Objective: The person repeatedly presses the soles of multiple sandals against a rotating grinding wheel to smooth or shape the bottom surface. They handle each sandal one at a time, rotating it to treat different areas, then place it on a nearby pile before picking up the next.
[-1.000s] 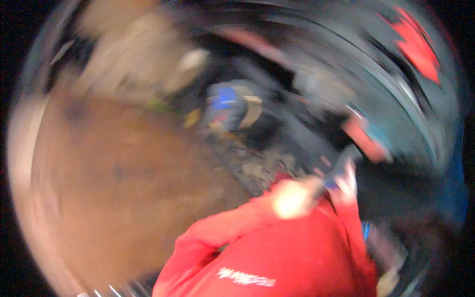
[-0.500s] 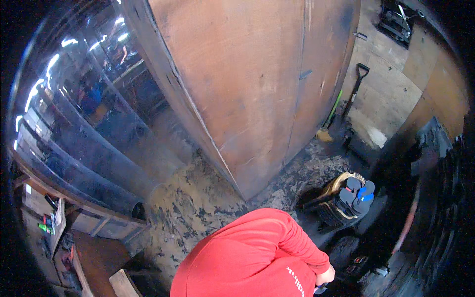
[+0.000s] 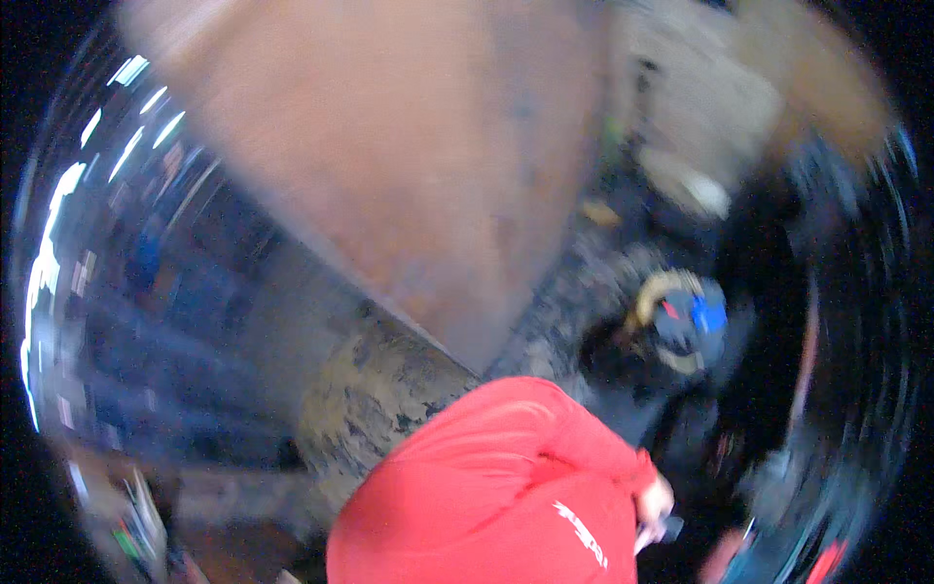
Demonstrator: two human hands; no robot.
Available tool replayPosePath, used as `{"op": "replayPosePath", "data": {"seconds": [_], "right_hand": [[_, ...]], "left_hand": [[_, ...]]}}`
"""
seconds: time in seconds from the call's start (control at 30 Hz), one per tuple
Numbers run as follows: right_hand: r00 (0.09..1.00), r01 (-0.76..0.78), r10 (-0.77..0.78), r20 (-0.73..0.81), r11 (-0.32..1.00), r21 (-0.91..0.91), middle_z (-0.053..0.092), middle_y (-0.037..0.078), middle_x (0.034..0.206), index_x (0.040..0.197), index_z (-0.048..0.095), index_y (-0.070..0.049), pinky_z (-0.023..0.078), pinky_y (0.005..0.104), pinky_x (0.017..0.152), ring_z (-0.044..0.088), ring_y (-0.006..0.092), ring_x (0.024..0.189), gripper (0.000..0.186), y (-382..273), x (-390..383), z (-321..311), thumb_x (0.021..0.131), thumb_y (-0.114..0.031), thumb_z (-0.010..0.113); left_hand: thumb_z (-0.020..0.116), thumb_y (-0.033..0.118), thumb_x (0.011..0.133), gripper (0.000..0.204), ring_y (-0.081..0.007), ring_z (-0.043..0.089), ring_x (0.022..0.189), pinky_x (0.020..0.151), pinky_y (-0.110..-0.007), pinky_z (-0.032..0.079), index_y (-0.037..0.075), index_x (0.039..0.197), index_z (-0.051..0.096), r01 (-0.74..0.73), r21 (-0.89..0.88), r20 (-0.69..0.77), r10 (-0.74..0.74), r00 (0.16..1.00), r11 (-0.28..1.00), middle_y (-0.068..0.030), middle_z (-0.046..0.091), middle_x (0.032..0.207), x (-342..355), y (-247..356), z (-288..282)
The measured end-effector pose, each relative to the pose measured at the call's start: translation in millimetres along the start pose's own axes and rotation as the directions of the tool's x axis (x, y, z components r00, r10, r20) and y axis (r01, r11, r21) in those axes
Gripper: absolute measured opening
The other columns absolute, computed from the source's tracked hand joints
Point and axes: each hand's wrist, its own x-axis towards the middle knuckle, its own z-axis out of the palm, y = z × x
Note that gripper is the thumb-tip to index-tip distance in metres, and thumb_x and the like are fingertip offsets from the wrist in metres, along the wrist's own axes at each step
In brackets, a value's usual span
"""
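Note:
My left arm, in a red sleeve (image 3: 477,467), bends across the lower middle of the view toward the right. At its end my left hand (image 3: 657,501) is closed, and a small dark grey piece (image 3: 671,529) sticks out beside the fingers. Blur keeps me from making out what it is. Farther right, low in the view, a smeared skin-toned patch (image 3: 722,553) near a bit of red looks like my right hand; its fingers cannot be told apart. Beyond my left hand stands a round pale-rimmed container (image 3: 644,304) holding grey and blue sole-shaped pieces (image 3: 708,313).
A tall brown wooden panel (image 3: 389,146) rises ahead, its lower corner close to my left arm. Worn, stained floor (image 3: 375,384) lies at its left. Hazy clear sheeting (image 3: 175,321) spans the left side. Dark, streaked material (image 3: 856,341) fills the right.
The view has swung, with strong blur, and the panel and container sit farther left and higher. My left hand shows higher, and a skin-toned patch with red has appeared at the lower right.

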Motion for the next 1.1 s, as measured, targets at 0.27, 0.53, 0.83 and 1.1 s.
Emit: {"op": "replayPosePath", "data": {"seconds": [0.27, 0.53, 0.83, 1.1], "right_hand": [[0.91, -0.167, 0.339, -0.239, 0.827, 0.537, 0.053, 0.015, 0.123, 0.157, 0.006, -0.024, 0.056, 0.0495, 0.085, 0.061, 0.0312, 0.104, 0.088, 37, -107, -39, 0.093, -0.014, 0.065], [0.937, 0.009, 0.286, -0.199, 0.551, 0.835, 0.051, 0.011, 0.135, 0.159, 0.0, -0.034, 0.049, 0.0451, 0.101, 0.055, 0.0273, 0.122, 0.084, -24, -86, -33, 0.1, -0.005, 0.053], [0.938, 0.03, 0.311, -0.153, 0.366, 0.93, 0.061, 0.01, 0.118, 0.149, 0.029, -0.025, 0.06, 0.0478, 0.081, 0.067, 0.0244, 0.099, 0.052, -13, -54, -51, 0.103, -0.02, 0.053], [0.918, -0.048, 0.361, -0.165, 0.513, 0.857, 0.06, 0.007, 0.117, 0.142, 0.043, -0.018, 0.06, 0.0451, 0.083, 0.066, 0.0226, 0.101, 0.048, -26, -61, -57, 0.099, -0.01, 0.061]], "left_hand": [[0.067, 0.02, 0.096, 0.058, -0.0205, 0.052, 0.129, 0.108, -0.033, 0.04, 0.002, 0.146, 0.044, 0.155, -0.198, -0.008, -0.16, 0.987, 0.968, -0.0121, 0.054, 0.142, -40, 52, -31], [0.066, 0.016, 0.091, 0.048, -0.0221, 0.07, 0.08, 0.072, -0.031, 0.054, 0.001, 0.136, 0.055, 0.199, 0.076, -0.034, -0.197, 0.98, 0.977, -0.0233, 0.068, 0.113, 2, 91, -46], [0.063, 0.011, 0.09, 0.047, -0.0147, 0.064, 0.077, 0.072, -0.028, 0.051, -0.002, 0.135, 0.054, 0.261, 0.075, 0.003, -0.262, 0.965, 0.962, -0.0157, 0.069, 0.1, 59, 107, -58], [0.054, -0.001, 0.083, 0.058, -0.0103, 0.058, 0.07, 0.066, -0.028, 0.049, 0.003, 0.141, 0.051, 0.306, -0.088, -0.001, -0.307, 0.952, 0.948, -0.0127, 0.067, 0.092, 22, 78, -55]]}}
